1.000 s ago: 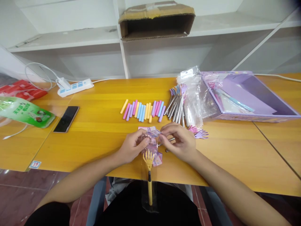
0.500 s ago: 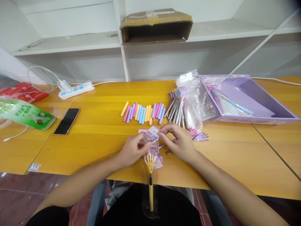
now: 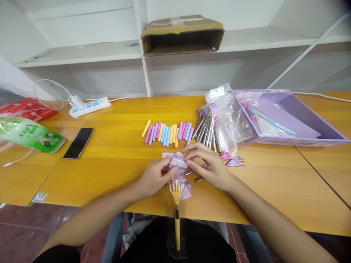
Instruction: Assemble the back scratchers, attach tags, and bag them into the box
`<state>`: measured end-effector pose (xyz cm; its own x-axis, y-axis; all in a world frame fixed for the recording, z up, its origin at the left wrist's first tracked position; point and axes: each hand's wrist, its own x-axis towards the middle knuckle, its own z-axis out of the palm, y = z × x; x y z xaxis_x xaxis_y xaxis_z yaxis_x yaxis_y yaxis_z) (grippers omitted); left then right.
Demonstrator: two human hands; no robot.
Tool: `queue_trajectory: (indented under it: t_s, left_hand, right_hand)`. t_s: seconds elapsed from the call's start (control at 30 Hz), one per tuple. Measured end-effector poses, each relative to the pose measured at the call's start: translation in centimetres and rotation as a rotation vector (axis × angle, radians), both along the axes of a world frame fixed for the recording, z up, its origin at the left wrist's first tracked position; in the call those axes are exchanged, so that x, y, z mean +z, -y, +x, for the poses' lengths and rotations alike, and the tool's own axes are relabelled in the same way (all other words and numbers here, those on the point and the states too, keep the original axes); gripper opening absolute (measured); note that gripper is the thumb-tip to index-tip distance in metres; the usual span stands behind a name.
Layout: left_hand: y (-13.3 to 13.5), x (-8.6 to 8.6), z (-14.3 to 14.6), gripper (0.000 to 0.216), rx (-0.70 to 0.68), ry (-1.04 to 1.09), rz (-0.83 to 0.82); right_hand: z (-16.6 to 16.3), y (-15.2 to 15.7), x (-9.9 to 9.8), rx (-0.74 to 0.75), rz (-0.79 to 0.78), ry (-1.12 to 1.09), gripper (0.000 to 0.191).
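Note:
A small printed purple-and-white header card (image 3: 178, 164) is held between my two hands at the table's front. My left hand (image 3: 154, 176) pinches its left and lower side with thumb and fingers. At the card's right edge, my right hand (image 3: 210, 166) grips with thumb and fingertips. Below the card hangs a clear plastic bag (image 3: 184, 248) with a yellow hand-shaped back scratcher (image 3: 177, 230) in it, reaching past the table edge over my lap. More printed cards (image 3: 186, 191) lie under the bag. Beside my right hand rest a pink and a purple back scratcher (image 3: 235, 161).
Behind my hands lie several coloured handle sleeves (image 3: 166, 134) and a pile of metal-rod back scratchers (image 3: 207, 126). Clear bags (image 3: 223, 117) lean by a purple box (image 3: 301, 140). To the left are a phone (image 3: 78, 143), a power strip (image 3: 90, 106) and a green package (image 3: 35, 133).
The header card has turned from a slant to nearly level between my fingers. My hands stay almost in place, and the whole view has shifted slightly.

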<state>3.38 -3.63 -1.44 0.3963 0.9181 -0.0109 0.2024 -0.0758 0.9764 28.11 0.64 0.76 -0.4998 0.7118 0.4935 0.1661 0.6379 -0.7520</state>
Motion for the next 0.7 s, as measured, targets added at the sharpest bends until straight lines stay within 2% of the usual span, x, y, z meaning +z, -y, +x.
queue_trajectory:
  t_s: [0.1, 0.23, 0.37, 0.5, 0.7]
  left_hand:
    - [0.0, -0.2, 0.1, 0.035, -0.010, 0.063, -0.003]
    - [0.1, -0.3, -0.1, 0.057, 0.013, 0.112, 0.088]
    - [-0.1, 0.2, -0.4, 0.039, -0.001, -0.082, 0.345]
    - [-0.2, 0.7, -0.5, 0.041, 0.002, -0.121, 0.338]
    - [-0.4, 1.1, -0.6, 0.021, -0.036, -0.163, 0.386]
  right_hand:
    - [0.1, 0.0, 0.1, 0.040, -0.133, -0.011, 0.013]
    - [0.1, -0.1, 0.0, 0.026, -0.217, -0.034, 0.022]
    - [0.3, 0.0, -0.1, 0.025, -0.239, -0.046, 0.026]
    - [0.3, 0.0, -0.1, 0.027, -0.230, -0.051, 0.027]
    - [0.2, 0.1, 0.1, 0.028, -0.217, -0.057, 0.027]
